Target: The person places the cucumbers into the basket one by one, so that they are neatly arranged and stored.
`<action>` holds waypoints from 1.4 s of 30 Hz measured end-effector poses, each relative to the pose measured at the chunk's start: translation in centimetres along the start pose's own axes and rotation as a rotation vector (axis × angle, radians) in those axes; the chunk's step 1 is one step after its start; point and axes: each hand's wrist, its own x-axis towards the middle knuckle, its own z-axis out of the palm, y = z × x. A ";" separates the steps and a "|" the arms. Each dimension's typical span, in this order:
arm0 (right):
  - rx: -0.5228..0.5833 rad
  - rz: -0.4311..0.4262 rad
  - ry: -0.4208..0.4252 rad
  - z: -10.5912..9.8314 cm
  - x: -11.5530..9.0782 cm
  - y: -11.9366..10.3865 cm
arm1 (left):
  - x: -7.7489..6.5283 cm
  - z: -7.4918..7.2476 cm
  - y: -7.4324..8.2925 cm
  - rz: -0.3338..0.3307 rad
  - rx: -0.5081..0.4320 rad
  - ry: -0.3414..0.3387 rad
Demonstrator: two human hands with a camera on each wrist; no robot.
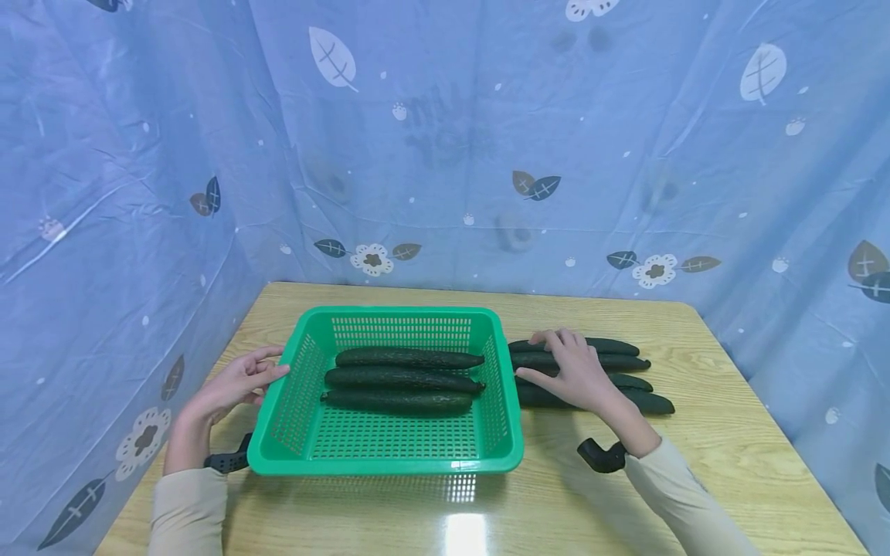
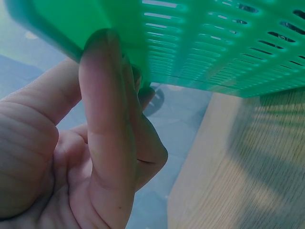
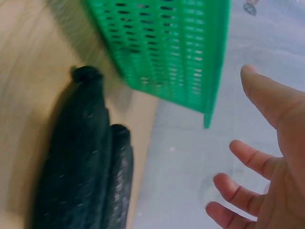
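Observation:
Three long dark green cucumbers (image 1: 399, 378) lie side by side in a green plastic basket (image 1: 375, 466). My left hand (image 1: 232, 384) pinches the basket's left rim; in the left wrist view its fingers (image 2: 107, 95) press against the outer wall below the rim. Just past the basket's right side is my right hand (image 1: 580, 371), fingers spread and loosely bent, holding nothing. Beneath and around it several more cucumbers (image 1: 622, 363) lie on the table. The right wrist view shows this hand (image 3: 267, 167) apart from the basket wall (image 3: 162, 57) and the cucumbers (image 3: 76, 157).
Everything stands over a wood-grain table (image 1: 709, 432). A blue patterned curtain (image 1: 445, 154) hangs behind and along both sides. Dark wrist-worn devices (image 1: 601, 455) sit near the wrists. Light glares off the table's front.

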 end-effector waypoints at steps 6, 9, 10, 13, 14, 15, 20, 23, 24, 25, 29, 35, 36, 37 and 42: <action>-0.008 0.059 -0.009 0.6 -1.3 1.6 | 0.1 0.2 0.2 -0.009 0.011 -0.001; 0.000 0.097 -0.032 0.9 -2.1 2.3 | 0.2 0.1 0.2 -0.014 0.016 0.001; 0.001 0.109 -0.037 1.0 -2.3 2.6 | 0.2 0.1 0.2 -0.014 0.017 0.002; -0.002 0.137 -0.047 1.4 -3.0 3.4 | 0.2 0.2 0.3 -0.011 0.010 -0.001; -0.003 0.145 -0.048 1.5 -3.1 3.7 | 0.2 0.2 0.3 -0.009 0.007 -0.003; -0.003 0.149 -0.048 1.6 -3.3 4.0 | 0.2 0.2 0.3 -0.007 0.005 -0.004; -0.007 0.177 -0.056 1.9 -4.2 5.2 | 0.1 0.2 0.3 -0.009 -0.001 -0.001; -0.016 0.192 -0.065 2.1 -4.7 6.0 | 0.1 0.2 0.3 -0.012 -0.001 0.001; -0.020 0.193 -0.066 2.2 -4.9 6.2 | 0.1 0.2 0.3 -0.012 -0.001 0.001; -0.024 0.192 -0.065 2.3 -5.0 6.5 | 0.0 0.2 0.3 -0.013 0.000 0.002; -0.032 0.154 -0.050 2.5 -5.5 7.3 | 0.0 0.1 0.1 -0.014 -0.002 0.002; -0.017 0.124 -0.036 3.0 -5.8 7.9 | -0.1 0.1 -0.1 -0.016 -0.003 0.004; -0.016 0.127 -0.033 3.0 -5.8 8.0 | -0.1 0.2 0.0 -0.018 -0.004 0.004; -0.017 0.128 -0.029 3.1 -5.8 8.1 | -0.2 0.2 0.0 -0.020 -0.006 0.004; -0.058 0.132 0.000 3.6 -5.6 8.3 | -0.1 0.3 0.1 -0.031 -0.010 0.006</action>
